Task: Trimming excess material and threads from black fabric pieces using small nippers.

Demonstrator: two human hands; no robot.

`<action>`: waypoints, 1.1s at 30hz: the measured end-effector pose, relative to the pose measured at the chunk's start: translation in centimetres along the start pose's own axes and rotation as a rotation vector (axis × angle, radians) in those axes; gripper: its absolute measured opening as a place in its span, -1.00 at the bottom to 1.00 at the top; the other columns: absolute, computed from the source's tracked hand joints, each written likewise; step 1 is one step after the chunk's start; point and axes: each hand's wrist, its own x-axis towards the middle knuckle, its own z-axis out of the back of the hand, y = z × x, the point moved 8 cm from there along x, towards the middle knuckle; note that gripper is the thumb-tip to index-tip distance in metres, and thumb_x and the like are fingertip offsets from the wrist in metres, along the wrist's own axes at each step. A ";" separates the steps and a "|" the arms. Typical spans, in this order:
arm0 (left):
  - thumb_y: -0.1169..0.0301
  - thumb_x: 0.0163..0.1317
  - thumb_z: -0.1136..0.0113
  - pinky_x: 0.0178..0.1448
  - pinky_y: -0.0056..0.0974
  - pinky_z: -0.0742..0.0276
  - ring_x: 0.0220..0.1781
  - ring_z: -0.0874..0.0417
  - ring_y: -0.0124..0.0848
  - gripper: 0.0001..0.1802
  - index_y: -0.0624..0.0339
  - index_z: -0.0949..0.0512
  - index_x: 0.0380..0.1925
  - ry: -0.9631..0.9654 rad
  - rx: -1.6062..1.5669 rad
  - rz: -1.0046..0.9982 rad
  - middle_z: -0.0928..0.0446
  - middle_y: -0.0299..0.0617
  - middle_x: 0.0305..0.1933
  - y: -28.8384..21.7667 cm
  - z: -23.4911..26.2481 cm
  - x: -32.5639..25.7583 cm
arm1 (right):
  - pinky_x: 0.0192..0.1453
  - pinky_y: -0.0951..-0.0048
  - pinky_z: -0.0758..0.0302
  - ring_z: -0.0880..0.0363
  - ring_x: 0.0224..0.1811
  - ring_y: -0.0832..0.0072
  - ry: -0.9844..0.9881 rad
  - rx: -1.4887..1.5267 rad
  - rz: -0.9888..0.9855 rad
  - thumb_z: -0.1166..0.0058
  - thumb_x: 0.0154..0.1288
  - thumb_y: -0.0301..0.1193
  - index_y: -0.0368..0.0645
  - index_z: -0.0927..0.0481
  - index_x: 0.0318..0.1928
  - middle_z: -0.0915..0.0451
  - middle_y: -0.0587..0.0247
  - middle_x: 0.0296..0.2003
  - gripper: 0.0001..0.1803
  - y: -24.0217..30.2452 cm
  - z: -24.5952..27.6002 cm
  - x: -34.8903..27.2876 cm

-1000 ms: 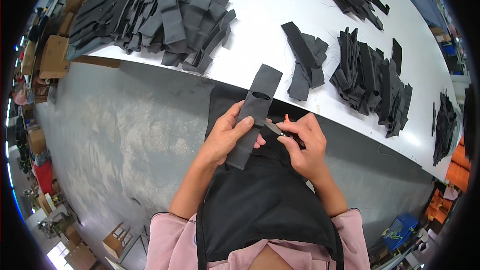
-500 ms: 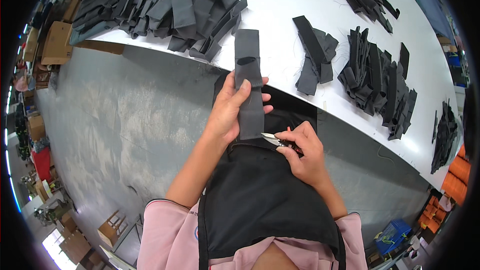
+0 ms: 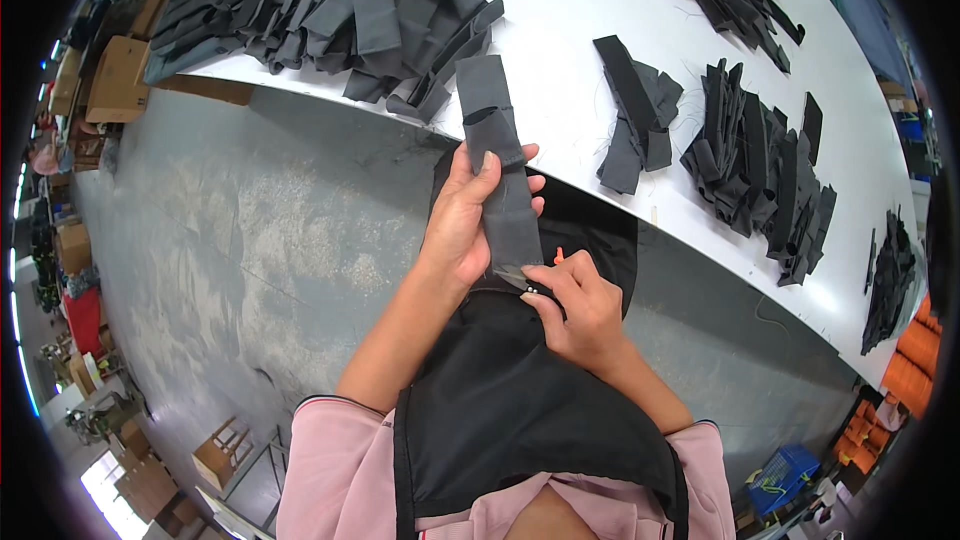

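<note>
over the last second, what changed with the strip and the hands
The left hand turned the dark fabric strip from slanted to nearly upright, its top now over the white table edge. The right hand kept the small snips at the strip's lower end. The piles on the table stayed put.

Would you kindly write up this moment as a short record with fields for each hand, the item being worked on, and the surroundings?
Left hand: left hand grips a dark grey fabric strip, held upright over the lap.
Right hand: right hand pinches small metal snips at the strip's lower end.
Clothing: black apron over a pink top.
Table: white table bears a large pile of grey strips and smaller black stacks.
Floor: grey concrete.
</note>
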 end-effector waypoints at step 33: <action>0.23 0.40 0.04 -0.13 -0.22 -0.61 -0.12 -0.60 -0.34 -0.60 0.10 -0.19 0.14 0.010 0.115 0.042 -0.47 -0.04 0.06 -0.1 -0.5 -1.1 | -0.42 0.53 -0.36 -0.40 -0.46 0.53 -0.002 0.325 -0.327 -0.24 -0.07 -0.64 -0.20 -0.59 -0.18 -0.37 0.26 -0.41 -0.65 -3.7 2.5 0.0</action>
